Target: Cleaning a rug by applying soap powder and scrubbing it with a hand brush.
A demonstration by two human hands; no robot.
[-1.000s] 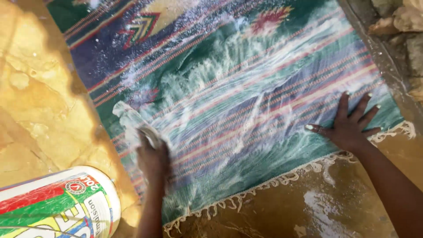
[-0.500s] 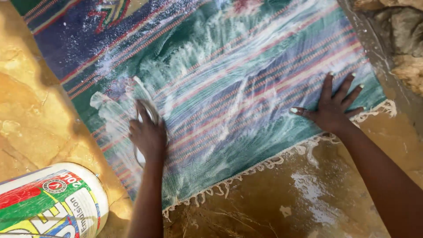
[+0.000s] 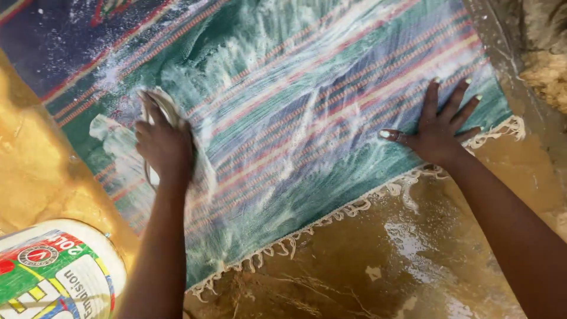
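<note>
**Wet rug on the floor, brush under the left hand**

- Rug (image 3: 331, 118): striped, green and blue with red lines, spread flat on a wet yellow-brown floor (image 3: 378, 260). Covered in white suds. Its stripes run on a slant from lower left to upper right; the fringed edge (image 3: 307, 227) lies nearest the person.
- Left hand (image 3: 162, 147): on the left part of the rug, fingers curled closed over a pale scrubbing brush (image 3: 160, 106). Only the brush's far end shows past the knuckles. Its long axis seems to point away from the person, roughly across the stripes. Thick foam sits just beside it on the left.
- Right hand (image 3: 440, 133): flat on the rug near its right corner, fingers spread wide and open, holding nothing. Palm presses down close to the fringe. It is well apart from the brush.
- Key relation: the brush is already in the left hand; the stretch of soapy rug between the two hands lies to the brush's right, along the stripes. Nothing stands on that stretch.
- Around: a printed paint bucket (image 3: 56, 274), white with green and red, stands on the floor by the left forearm, just off the rug's lower left edge. Rough stone or rubble (image 3: 546, 65) lies past the rug's right edge.
</note>
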